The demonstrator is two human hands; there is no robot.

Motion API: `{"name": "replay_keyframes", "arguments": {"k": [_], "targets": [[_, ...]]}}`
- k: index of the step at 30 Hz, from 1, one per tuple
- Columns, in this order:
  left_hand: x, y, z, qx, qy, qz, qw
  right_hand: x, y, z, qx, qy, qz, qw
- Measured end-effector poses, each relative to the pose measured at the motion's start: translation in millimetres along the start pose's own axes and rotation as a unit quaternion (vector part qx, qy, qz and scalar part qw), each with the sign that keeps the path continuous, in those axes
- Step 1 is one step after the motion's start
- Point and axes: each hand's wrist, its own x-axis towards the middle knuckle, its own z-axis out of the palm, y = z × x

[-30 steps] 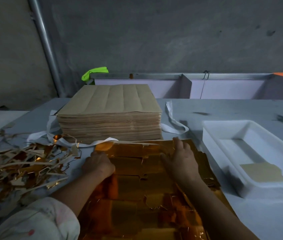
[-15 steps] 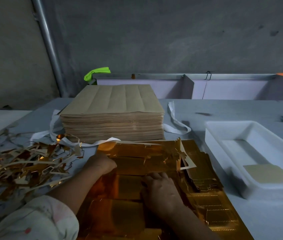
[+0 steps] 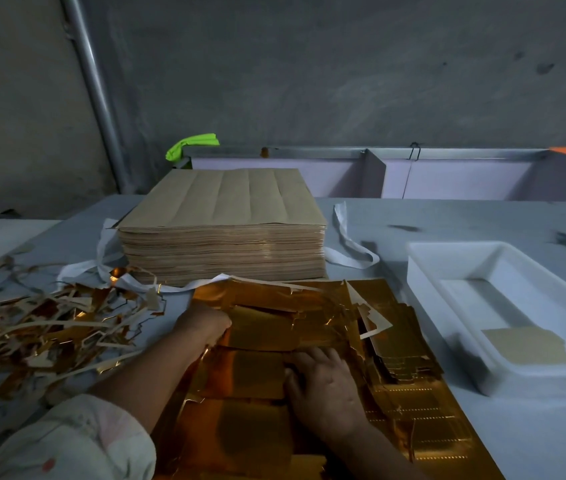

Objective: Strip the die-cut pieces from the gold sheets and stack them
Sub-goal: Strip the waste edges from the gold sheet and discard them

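Shiny gold die-cut sheets [image 3: 260, 427] lie on the table in front of me, partly torn, with loose strips curling up at their far right. My left hand [image 3: 205, 323] grips the left edge of the gold sheets with curled fingers. My right hand [image 3: 323, 386] lies on the middle of the sheets, its fingertips curled into a seam between pieces. To the right, stripped gold pieces [image 3: 409, 362] are piled on more gold sheet. A tall stack of sheets, brown side up [image 3: 222, 223], stands just behind.
A heap of gold and tan waste strips [image 3: 32, 330] covers the table at left. A white plastic tray [image 3: 517, 306] at right holds one tan piece [image 3: 527, 344]. White straps [image 3: 347, 244] lie around the tall stack. A wall and a metal pipe [image 3: 94, 84] stand behind.
My right hand has drawn back from the far edge of the gold sheets to their middle, and strips at the far right have lifted. My left hand has stayed at the left edge.
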Motion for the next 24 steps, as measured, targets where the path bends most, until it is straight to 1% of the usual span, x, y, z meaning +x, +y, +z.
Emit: {"name": "replay_keyframes", "arguments": {"k": [6, 9, 12, 14, 16, 21, 24], "targets": [[1.7, -6.6, 2.1, -0.004, 0.020, 0.051, 0.998, 1.2, 2.1, 0.0, 0.044, 0.019, 0.038, 0.998], [1.1, -8.3, 2.2, -0.040, 0.016, 0.076, 0.996, 4.7, 2.9, -2.5, 0.110, 0.016, 0.077, 0.991], [1.7, -9.5, 3.0, -0.055, 0.011, 0.087, 0.995, 10.8, 1.4, -9.8, 0.227, 0.039, 0.139, 0.963], [1.9, -9.5, 3.9, -0.051, 0.014, 0.092, 0.994, 16.4, 0.7, -15.9, 0.282, 0.056, 0.182, 0.940], [2.5, -9.0, 5.2, -0.057, 0.015, 0.095, 0.994, 22.9, 1.0, -20.3, 0.310, 0.062, 0.210, 0.925], [0.7, -6.8, 8.0, -0.100, 0.000, 0.102, 0.990, 38.5, -3.3, -24.4, 0.370, 0.054, 0.241, 0.896], [0.4, -6.4, 6.5, -0.124, -0.009, 0.101, 0.987, 46.1, -6.3, -20.6, 0.376, 0.041, 0.235, 0.895]]}}
